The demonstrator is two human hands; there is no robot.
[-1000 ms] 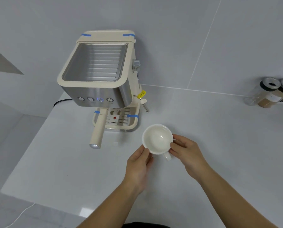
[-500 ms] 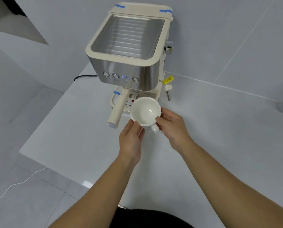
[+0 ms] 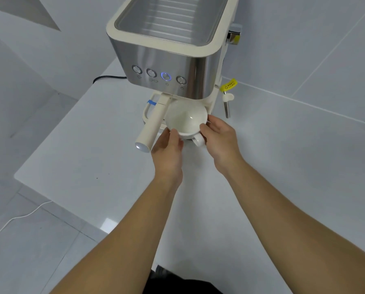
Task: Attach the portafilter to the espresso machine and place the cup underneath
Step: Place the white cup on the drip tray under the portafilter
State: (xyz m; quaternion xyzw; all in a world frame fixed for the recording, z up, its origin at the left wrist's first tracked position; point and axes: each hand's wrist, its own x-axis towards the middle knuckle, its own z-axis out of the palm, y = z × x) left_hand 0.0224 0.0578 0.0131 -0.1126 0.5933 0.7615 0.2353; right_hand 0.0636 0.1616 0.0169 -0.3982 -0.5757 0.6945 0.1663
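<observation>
A cream and steel espresso machine (image 3: 168, 60) stands at the back of the white counter. The portafilter sits in the machine's group head, and its cream handle (image 3: 153, 124) points toward me and to the left. A white cup (image 3: 185, 119) is held at the front of the machine, over the drip tray (image 3: 147, 111), partly under the steel front panel. My left hand (image 3: 169, 149) grips the cup's near left rim. My right hand (image 3: 219, 136) holds its right side by the small handle (image 3: 199, 140).
A steam wand (image 3: 226, 105) with a yellow tag hangs at the machine's right side. A black power cord (image 3: 107, 78) runs off to the left behind the machine. The counter's left edge (image 3: 50, 132) drops to a tiled floor with a white cable (image 3: 18, 219).
Both hands have carried the cup away from me, from the open counter to the drip tray under the machine's front. The view has moved closer to the machine.
</observation>
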